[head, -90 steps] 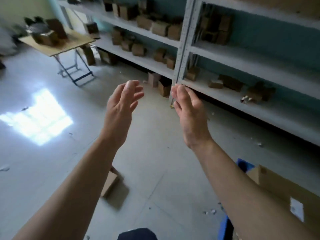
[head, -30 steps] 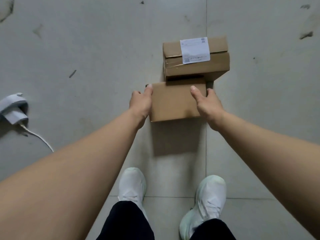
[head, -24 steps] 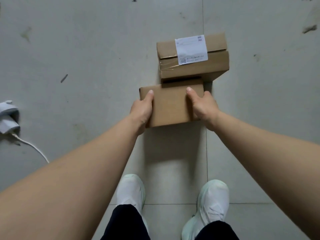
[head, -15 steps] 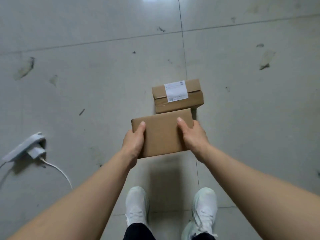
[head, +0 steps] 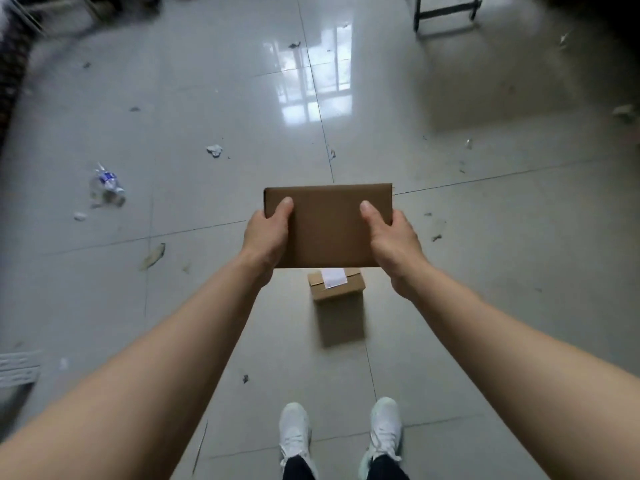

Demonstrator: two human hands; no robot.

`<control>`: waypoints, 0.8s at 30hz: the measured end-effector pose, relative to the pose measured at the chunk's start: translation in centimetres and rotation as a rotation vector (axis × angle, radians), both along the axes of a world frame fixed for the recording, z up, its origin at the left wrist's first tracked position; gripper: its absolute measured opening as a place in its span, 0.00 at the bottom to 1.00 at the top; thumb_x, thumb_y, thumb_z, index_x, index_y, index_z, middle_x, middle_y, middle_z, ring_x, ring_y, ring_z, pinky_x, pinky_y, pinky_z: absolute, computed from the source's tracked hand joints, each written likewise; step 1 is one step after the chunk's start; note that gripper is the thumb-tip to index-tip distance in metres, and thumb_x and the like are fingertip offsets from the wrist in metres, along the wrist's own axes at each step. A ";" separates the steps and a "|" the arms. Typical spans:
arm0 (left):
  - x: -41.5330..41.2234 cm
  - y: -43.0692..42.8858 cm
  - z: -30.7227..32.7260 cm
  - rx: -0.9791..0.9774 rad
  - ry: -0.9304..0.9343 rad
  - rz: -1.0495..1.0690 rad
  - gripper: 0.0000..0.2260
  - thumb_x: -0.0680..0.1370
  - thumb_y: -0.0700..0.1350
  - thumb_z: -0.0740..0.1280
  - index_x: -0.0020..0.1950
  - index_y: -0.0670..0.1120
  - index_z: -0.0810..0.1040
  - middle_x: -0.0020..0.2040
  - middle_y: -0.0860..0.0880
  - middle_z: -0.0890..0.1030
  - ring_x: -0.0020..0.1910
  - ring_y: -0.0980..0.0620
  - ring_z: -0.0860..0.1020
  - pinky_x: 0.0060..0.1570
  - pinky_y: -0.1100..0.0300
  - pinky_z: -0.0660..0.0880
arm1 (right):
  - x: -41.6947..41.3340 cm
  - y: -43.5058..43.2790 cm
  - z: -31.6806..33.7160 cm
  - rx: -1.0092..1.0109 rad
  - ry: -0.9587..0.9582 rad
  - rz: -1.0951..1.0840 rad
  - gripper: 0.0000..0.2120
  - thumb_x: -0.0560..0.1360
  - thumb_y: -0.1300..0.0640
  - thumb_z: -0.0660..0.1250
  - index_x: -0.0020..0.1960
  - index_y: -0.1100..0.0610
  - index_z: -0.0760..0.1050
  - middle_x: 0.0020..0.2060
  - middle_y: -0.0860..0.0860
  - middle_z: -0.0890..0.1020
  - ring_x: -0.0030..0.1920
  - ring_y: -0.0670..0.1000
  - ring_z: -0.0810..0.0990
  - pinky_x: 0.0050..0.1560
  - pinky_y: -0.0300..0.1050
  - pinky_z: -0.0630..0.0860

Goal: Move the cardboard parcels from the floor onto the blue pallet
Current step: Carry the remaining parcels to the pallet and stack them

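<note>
Carry the plain parcel level, raised clear above the labelled parcel, with left hand and right hand clamped on its opposite side edges, thumbs on top. Locate the blue pallet, not in view, before stepping away from the labelled parcel.

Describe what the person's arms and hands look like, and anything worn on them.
The left hand and right hand are bare: no gloves, watch or wristband visible. The left forearm and right forearm are uncovered to the frame edge; no sleeve shows.
</note>
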State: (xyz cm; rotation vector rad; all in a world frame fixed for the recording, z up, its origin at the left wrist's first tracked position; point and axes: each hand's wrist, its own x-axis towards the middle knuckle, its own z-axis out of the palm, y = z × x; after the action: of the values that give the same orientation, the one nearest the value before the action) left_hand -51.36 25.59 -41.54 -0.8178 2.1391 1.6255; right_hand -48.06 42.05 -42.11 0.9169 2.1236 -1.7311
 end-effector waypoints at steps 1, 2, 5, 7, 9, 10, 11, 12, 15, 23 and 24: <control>0.1 0.5 2.7 -0.003 0.013 -0.017 0.19 0.79 0.56 0.61 0.62 0.43 0.73 0.56 0.47 0.78 0.51 0.50 0.77 0.44 0.57 0.74 | 0.3 0.5 2.6 0.004 0.010 -0.005 0.34 0.76 0.38 0.60 0.74 0.57 0.59 0.71 0.53 0.69 0.69 0.55 0.69 0.69 0.54 0.67; 0.2 1.1 5.3 -0.001 0.027 -0.037 0.20 0.79 0.56 0.61 0.62 0.42 0.73 0.57 0.46 0.79 0.52 0.49 0.78 0.46 0.57 0.74 | 0.6 1.0 5.1 0.010 0.030 -0.014 0.34 0.76 0.37 0.59 0.75 0.56 0.58 0.71 0.53 0.68 0.70 0.55 0.68 0.69 0.55 0.67; 0.5 3.4 12.0 0.013 0.072 -0.107 0.22 0.80 0.56 0.60 0.65 0.42 0.72 0.58 0.46 0.78 0.52 0.49 0.78 0.43 0.58 0.73 | 1.5 3.2 12.1 0.029 0.105 -0.057 0.33 0.77 0.38 0.58 0.75 0.56 0.58 0.71 0.54 0.67 0.70 0.56 0.67 0.69 0.56 0.68; 1.1 5.0 16.2 0.035 0.104 -0.124 0.22 0.80 0.56 0.60 0.66 0.41 0.71 0.58 0.46 0.78 0.49 0.51 0.78 0.40 0.60 0.72 | 2.5 4.7 16.3 0.043 0.145 -0.082 0.31 0.78 0.39 0.58 0.75 0.56 0.59 0.71 0.54 0.68 0.70 0.56 0.68 0.68 0.56 0.69; 1.5 7.0 19.7 0.058 0.138 -0.150 0.22 0.80 0.56 0.61 0.65 0.41 0.72 0.58 0.46 0.79 0.49 0.51 0.78 0.41 0.60 0.74 | 3.6 6.6 19.9 0.070 0.204 -0.126 0.31 0.78 0.40 0.59 0.74 0.57 0.61 0.69 0.54 0.71 0.68 0.56 0.70 0.67 0.53 0.70; 1.8 8.0 21.1 0.069 0.155 -0.167 0.22 0.80 0.56 0.61 0.65 0.41 0.73 0.57 0.46 0.80 0.49 0.51 0.79 0.41 0.60 0.74 | 4.3 7.6 21.5 0.087 0.225 -0.154 0.30 0.78 0.40 0.59 0.73 0.58 0.62 0.68 0.54 0.72 0.67 0.55 0.71 0.66 0.50 0.71; 2.0 9.0 22.5 0.080 0.171 -0.184 0.21 0.79 0.56 0.61 0.64 0.41 0.73 0.57 0.45 0.80 0.50 0.50 0.79 0.41 0.60 0.75 | 4.9 8.5 22.9 0.107 0.253 -0.179 0.30 0.78 0.41 0.60 0.73 0.59 0.63 0.67 0.54 0.73 0.67 0.54 0.72 0.66 0.47 0.70; 2.2 10.0 23.7 0.088 0.189 -0.204 0.22 0.79 0.56 0.61 0.64 0.41 0.73 0.57 0.45 0.80 0.50 0.50 0.79 0.41 0.59 0.75 | 5.5 9.4 24.4 0.126 0.274 -0.197 0.31 0.78 0.41 0.60 0.73 0.59 0.63 0.67 0.53 0.72 0.67 0.54 0.71 0.65 0.42 0.68; 2.7 13.1 27.2 0.103 0.237 -0.279 0.22 0.79 0.56 0.61 0.64 0.40 0.73 0.57 0.45 0.79 0.52 0.48 0.79 0.45 0.57 0.76 | 7.3 11.6 28.0 0.183 0.321 -0.273 0.29 0.78 0.42 0.59 0.72 0.60 0.64 0.64 0.53 0.74 0.65 0.53 0.72 0.57 0.38 0.66; 3.1 21.1 34.0 0.171 0.345 -0.578 0.15 0.81 0.53 0.60 0.58 0.42 0.74 0.47 0.48 0.79 0.44 0.52 0.78 0.40 0.61 0.75 | 11.6 16.0 34.1 0.276 0.378 -0.584 0.26 0.79 0.44 0.59 0.69 0.61 0.66 0.53 0.48 0.72 0.54 0.46 0.71 0.53 0.37 0.67; 3.2 22.2 34.6 0.177 0.358 -0.629 0.16 0.81 0.54 0.60 0.57 0.41 0.74 0.47 0.47 0.80 0.45 0.51 0.79 0.43 0.59 0.77 | 12.2 16.6 34.5 0.282 0.382 -0.634 0.27 0.79 0.43 0.59 0.70 0.62 0.65 0.55 0.49 0.73 0.57 0.47 0.72 0.54 0.38 0.67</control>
State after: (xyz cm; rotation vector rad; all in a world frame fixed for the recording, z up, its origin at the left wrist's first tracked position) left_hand -48.19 47.78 -6.97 0.2135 2.1185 1.6454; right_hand -35.83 58.63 -7.57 1.5856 2.5561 -2.0483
